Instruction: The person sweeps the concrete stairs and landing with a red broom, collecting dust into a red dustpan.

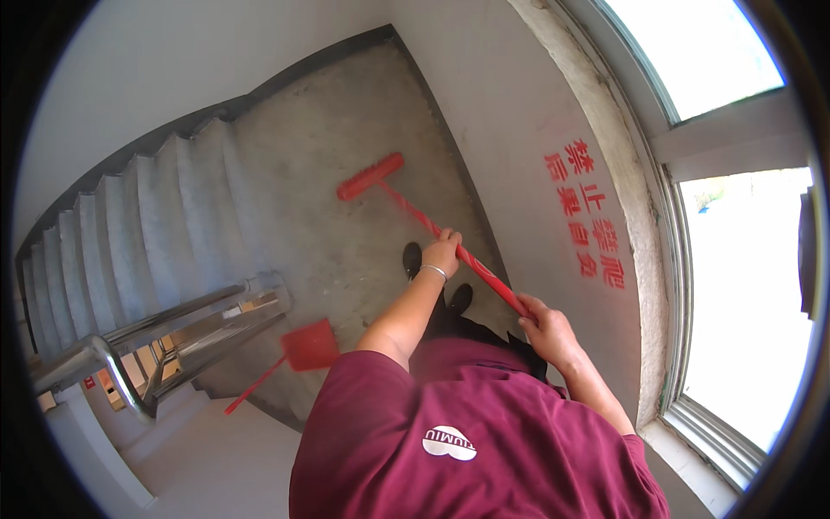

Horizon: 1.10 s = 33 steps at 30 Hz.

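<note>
A red broom (371, 176) reaches out over the concrete landing, its wide head and bristles at or just above the floor. My left hand (444, 252) grips the red handle about midway, with a silver bracelet on that wrist. Higher up, close to the handle's top end, my right hand (548, 325) is closed around it near the wall. To my left a red long-handled dustpan (310, 345) rests on the landing. My dark shoes show below my left hand.
Concrete stairs (155, 214) run off to the left beside a metal handrail (175, 318). A white wall (519, 130) with red painted characters stands to the right, below a bright window (746, 285). Dark skirting edges the landing (311, 130).
</note>
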Tool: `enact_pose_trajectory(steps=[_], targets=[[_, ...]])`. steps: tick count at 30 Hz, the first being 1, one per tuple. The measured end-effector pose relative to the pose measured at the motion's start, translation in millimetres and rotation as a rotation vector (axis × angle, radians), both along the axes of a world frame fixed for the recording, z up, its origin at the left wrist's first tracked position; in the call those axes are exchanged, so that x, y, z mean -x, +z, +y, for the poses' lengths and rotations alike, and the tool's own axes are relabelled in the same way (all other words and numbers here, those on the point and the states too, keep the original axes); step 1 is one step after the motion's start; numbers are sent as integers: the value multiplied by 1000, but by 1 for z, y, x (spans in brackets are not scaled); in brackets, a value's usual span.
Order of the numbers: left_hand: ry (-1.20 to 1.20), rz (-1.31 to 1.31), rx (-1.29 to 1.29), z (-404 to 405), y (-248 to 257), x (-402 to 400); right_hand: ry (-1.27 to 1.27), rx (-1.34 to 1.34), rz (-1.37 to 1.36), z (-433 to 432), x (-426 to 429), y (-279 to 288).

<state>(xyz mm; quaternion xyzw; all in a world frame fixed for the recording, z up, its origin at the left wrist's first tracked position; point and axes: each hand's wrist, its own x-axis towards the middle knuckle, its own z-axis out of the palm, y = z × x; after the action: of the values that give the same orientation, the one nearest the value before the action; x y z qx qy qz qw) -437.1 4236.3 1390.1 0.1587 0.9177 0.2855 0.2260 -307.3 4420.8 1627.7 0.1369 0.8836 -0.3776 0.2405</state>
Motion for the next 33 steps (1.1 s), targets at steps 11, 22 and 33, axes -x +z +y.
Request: enact_pose_trajectory(steps=[11, 22, 33], targets=[[183, 99, 48, -19, -33, 181, -34, -130, 203, -88, 189, -141], [-447, 125, 287, -4, -54, 129, 175, -235, -199, -62, 149, -135], [-718, -263, 132, 4, 50, -48, 68, 270, -444, 12, -17, -31]])
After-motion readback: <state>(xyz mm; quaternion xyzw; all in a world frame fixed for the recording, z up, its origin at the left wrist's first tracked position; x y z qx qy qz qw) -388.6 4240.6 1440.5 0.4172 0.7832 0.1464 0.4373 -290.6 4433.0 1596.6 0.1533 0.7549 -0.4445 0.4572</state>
